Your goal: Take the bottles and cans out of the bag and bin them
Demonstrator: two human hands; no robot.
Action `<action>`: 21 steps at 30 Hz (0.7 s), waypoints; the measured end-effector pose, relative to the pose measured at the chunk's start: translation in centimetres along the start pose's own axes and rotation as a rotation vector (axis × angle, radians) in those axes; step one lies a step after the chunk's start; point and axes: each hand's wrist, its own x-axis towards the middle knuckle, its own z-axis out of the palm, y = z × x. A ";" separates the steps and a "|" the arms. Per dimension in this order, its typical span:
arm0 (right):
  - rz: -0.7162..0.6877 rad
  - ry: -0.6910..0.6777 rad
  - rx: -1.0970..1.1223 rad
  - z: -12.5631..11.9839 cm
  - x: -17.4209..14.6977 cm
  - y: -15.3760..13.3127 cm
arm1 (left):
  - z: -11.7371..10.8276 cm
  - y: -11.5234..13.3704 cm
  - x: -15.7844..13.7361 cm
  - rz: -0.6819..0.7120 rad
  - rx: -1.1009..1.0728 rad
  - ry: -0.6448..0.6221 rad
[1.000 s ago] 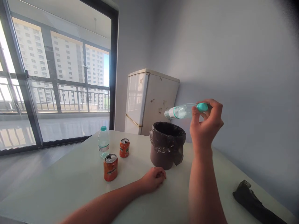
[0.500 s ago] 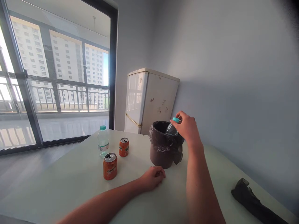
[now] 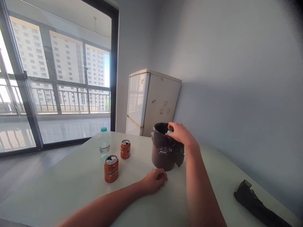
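Note:
My right hand (image 3: 179, 134) reaches over the rim of a trash can (image 3: 163, 159) lined with a black bag. Its fingers grip the teal cap of a plastic bottle (image 3: 169, 131); the bottle's body is hidden inside the can. Resting on the table in front of the can, my left hand (image 3: 155, 181) has its fingers curled loosely, with nothing visible in them. To its left stand two orange cans, a nearer drink can (image 3: 111, 170) and a farther drink can (image 3: 125, 149). Behind them a clear water bottle (image 3: 104, 142) with a green cap stands upright.
Everything stands on a pale table (image 3: 78, 183). A dark bundled plastic bag (image 3: 255, 201) lies at the right. Beyond the table are a white refrigerator (image 3: 161, 101) and a grey wall (image 3: 232, 88). A glass sliding door (image 3: 61, 78) is at the left.
My right hand has moved left and down, lowering the bottle into the trash can, so only its cap shows. My left hand has stayed in place.

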 end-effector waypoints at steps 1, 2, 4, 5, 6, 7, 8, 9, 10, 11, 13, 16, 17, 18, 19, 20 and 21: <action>0.008 0.001 -0.007 0.1 0.0 0.0 | 0.0 0.1 0.0 -0.001 -0.001 0.002; 0.018 0.000 -0.016 0.2 0.1 -0.1 | 0.0 0.2 -0.1 -0.002 -0.002 0.003; 0.035 -0.028 -0.027 0.4 0.2 -0.1 | 0.0 0.3 -0.2 -0.004 -0.005 0.007; 0.041 -0.052 -0.027 0.5 0.3 -0.2 | 0.0 0.3 -0.2 -0.006 -0.008 0.006; 0.046 -0.077 -0.028 0.6 0.4 -0.2 | 0.0 0.3 -0.2 -0.009 -0.013 0.002; 0.049 -0.097 -0.029 0.7 0.5 -0.2 | 0.1 0.3 -0.2 -0.014 -0.017 -0.003; 0.052 -0.110 -0.031 0.9 0.6 -0.1 | 0.1 0.3 -0.1 -0.018 -0.021 -0.006; 0.053 -0.115 -0.034 1.0 0.7 -0.1 | 0.1 0.4 -0.1 -0.021 -0.024 -0.009; 0.055 -0.113 -0.039 1.0 0.7 0.0 | 0.1 0.5 -0.2 -0.023 -0.024 -0.011; 0.056 -0.107 -0.044 1.1 0.8 0.0 | 0.1 0.6 -0.2 -0.024 -0.022 -0.010; 0.058 -0.083 -0.054 1.1 0.7 0.0 | 0.1 0.9 -0.3 -0.024 -0.017 -0.005; 0.055 -0.034 -0.071 0.9 0.5 -0.7 | 0.1 1.0 -0.3 -0.033 -0.014 0.000; 0.052 0.002 -0.074 0.8 0.4 -1.2 | 0.1 0.9 -0.3 -0.035 -0.013 0.001; 0.045 0.078 -0.063 0.7 0.2 -1.9 | 0.1 0.8 -0.3 -0.035 -0.012 0.002; 0.029 0.198 -0.037 0.6 0.0 -2.8 | 0.1 0.7 -0.3 -0.033 -0.011 0.001; -0.001 0.350 0.004 0.6 -0.3 -3.9 | 0.1 0.5 -0.2 -0.031 -0.011 -0.001; -0.047 0.538 0.063 0.6 -0.7 -5.2 | 0.1 0.4 -0.1 -0.029 -0.010 -0.005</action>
